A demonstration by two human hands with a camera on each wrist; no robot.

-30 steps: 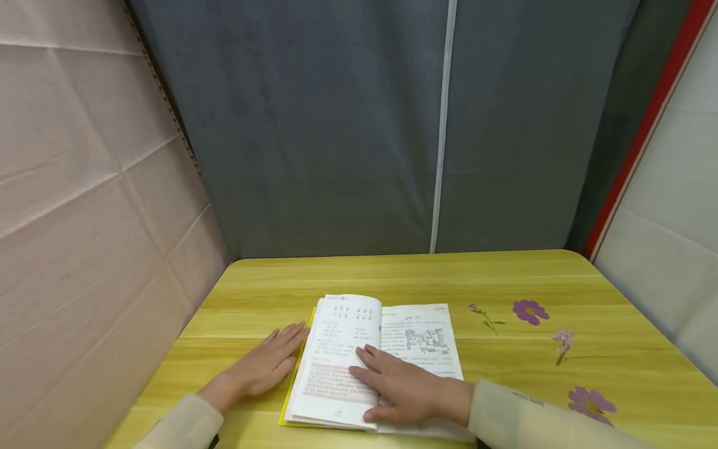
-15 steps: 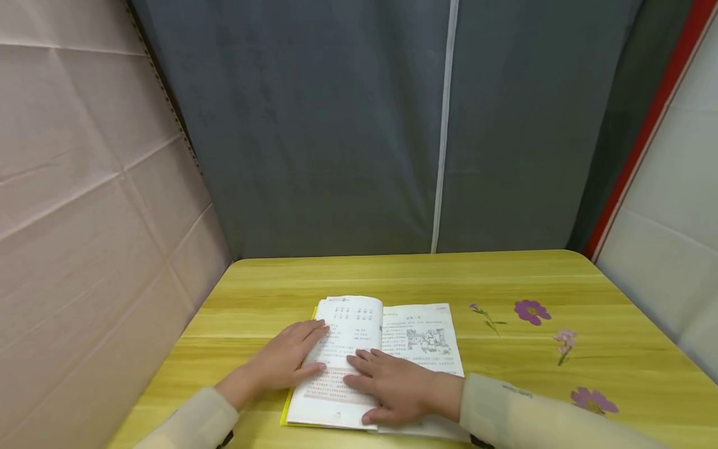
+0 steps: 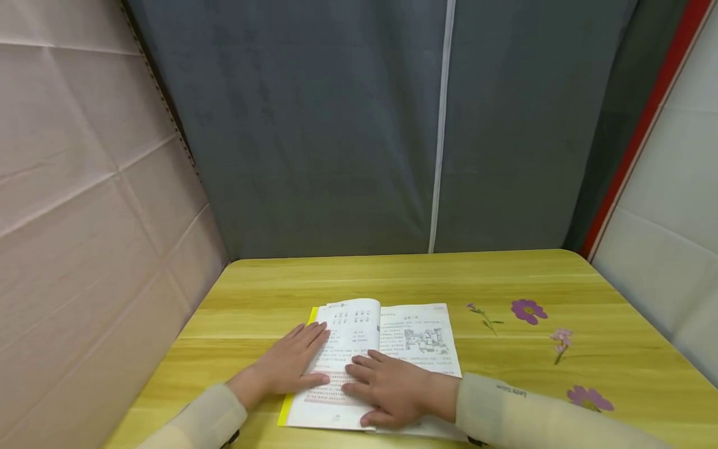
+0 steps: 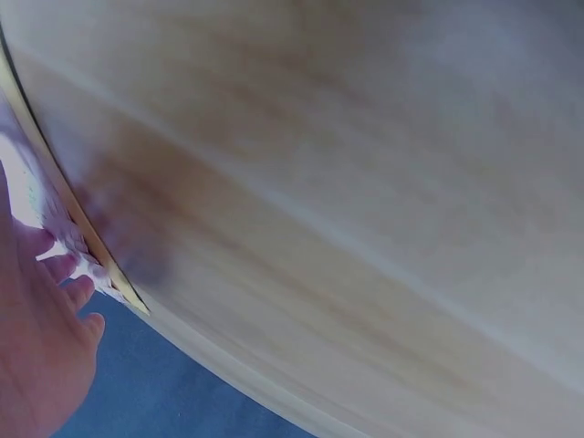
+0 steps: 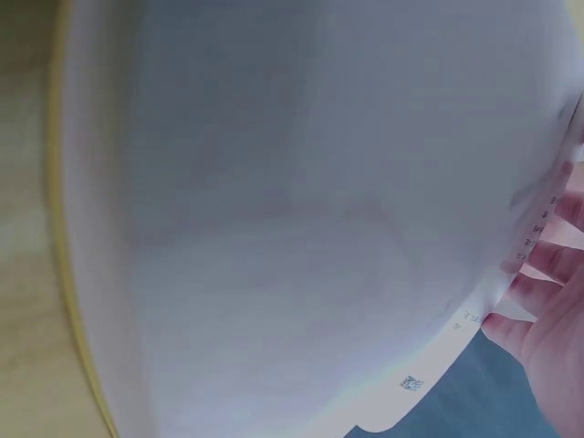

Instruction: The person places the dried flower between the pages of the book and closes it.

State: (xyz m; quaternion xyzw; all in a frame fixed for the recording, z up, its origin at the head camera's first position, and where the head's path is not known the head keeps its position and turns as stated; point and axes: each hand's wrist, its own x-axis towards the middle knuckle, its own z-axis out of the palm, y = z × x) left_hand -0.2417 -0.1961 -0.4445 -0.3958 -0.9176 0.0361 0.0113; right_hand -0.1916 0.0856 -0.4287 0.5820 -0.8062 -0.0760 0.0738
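Note:
An open book (image 3: 353, 330) with printed pages lies on the table, its yellow cover showing along the left edge. My left hand (image 3: 285, 363) rests over the outer edge of the left page, fingers extended and thumb apart. Near the centre fold, my right hand (image 3: 395, 386) lies spread on the lower left page, its wrist crossing the right page. A line drawing is printed on that right page. In the left wrist view, the left hand (image 4: 41, 338) has its fingertips at the book's edge. The right wrist view shows the right hand's fingertips (image 5: 534, 292) against a printed page.
Right of the book, several flowers lie on the wooden table (image 3: 269, 280): a purple one (image 3: 528, 311), a pink one (image 3: 561, 340), a thin sprig (image 3: 485, 317) and another purple one (image 3: 589, 397) near the right sleeve. A grey curtain (image 3: 325, 137) hangs behind.
My left hand has moved right from the table beside the book onto the left page. My right hand has shifted slightly left on the pages. More yellow cover shows at the left.

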